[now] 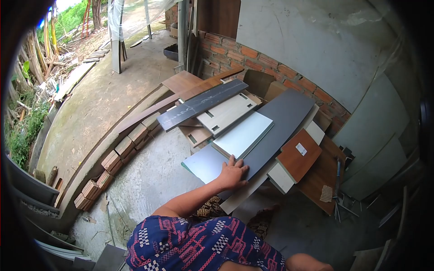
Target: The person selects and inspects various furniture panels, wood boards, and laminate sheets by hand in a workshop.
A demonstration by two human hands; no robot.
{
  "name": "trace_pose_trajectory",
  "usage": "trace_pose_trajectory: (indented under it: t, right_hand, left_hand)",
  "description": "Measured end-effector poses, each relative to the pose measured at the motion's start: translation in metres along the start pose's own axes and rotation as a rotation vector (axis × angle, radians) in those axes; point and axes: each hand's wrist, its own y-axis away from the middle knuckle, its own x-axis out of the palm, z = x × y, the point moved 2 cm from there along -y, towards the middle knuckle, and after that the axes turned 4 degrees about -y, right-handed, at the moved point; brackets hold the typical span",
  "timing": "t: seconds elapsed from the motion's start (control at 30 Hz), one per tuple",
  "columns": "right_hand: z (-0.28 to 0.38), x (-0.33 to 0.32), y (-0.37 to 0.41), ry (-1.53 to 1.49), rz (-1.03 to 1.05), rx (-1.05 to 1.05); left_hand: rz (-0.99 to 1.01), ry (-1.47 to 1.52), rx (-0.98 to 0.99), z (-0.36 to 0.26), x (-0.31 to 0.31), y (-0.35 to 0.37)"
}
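My left hand (233,174) reaches forward, palm down with fingers spread, holding nothing. It rests on a long dark grey panel (285,117), with its fingertips at the near edge of a smaller pale, shiny panel (244,134). Behind that lies a cream board (227,114) with dark slots. A narrow black marbled board (203,105) lies across the stack. To the right, a reddish-brown board (299,155) bears a white label and overlaps a whitish piece (281,177). Bare skin shows at the lower right, but my right hand is out of view.
Stacked hollow bricks (111,161) line the curb on the left. A brick wall (271,67) stands behind the boards, below a large grey sheet (312,40). At the right are a brown board (332,171) and leaning grey sheets (377,135).
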Motion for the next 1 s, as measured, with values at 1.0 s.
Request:
trace_pose_trajectory:
  t: [1.0]
  right_hand:
    - [-0.031, -0.004, -0.016, -0.163, 0.014, 0.02]
  left_hand:
    - [-0.727, 0.936, -0.345, 0.125, -0.025, 0.009]
